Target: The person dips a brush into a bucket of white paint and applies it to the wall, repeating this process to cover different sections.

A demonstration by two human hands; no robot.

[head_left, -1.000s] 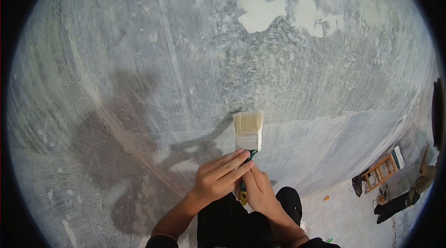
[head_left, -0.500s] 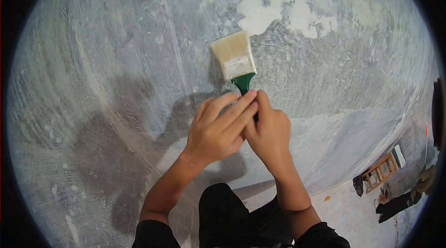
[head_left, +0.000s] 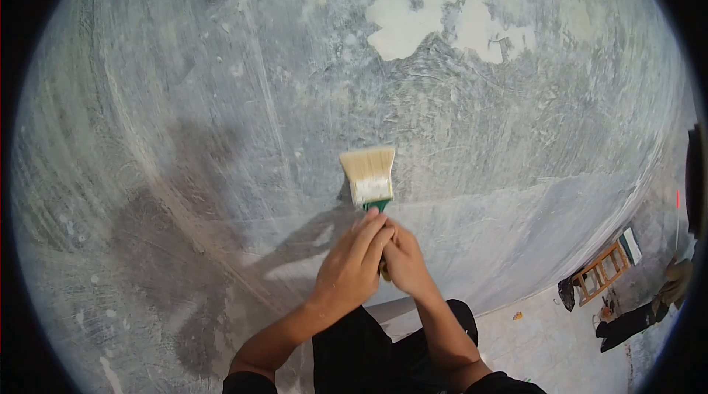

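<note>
A wide paintbrush [head_left: 369, 165] with pale bristles, a white-smeared metal band and a green handle points up the wall, its bristles against or very near the surface. My left hand [head_left: 348, 266] is closed on the handle, with its fingers laid along the front. From the other side my right hand [head_left: 408, 265] also grips it, its fingers partly hidden by the left hand. The end of the handle peeks out below, between the palms. Behind the brush, the grey wall [head_left: 295, 128] is streaky and rough.
Pale bare patches [head_left: 409, 21] mark the upper wall. A wooden ladder [head_left: 601, 272] lies or leans at the right, near a dark bag [head_left: 566, 294]. Part of another person [head_left: 634, 326] in dark clothing appears at the right edge. Light floor [head_left: 546, 342] shows below.
Both hands have drawn the paintbrush down the wall, from near the pale patches to around mid-height. The grip stays on the handle. My view has shifted slightly.
</note>
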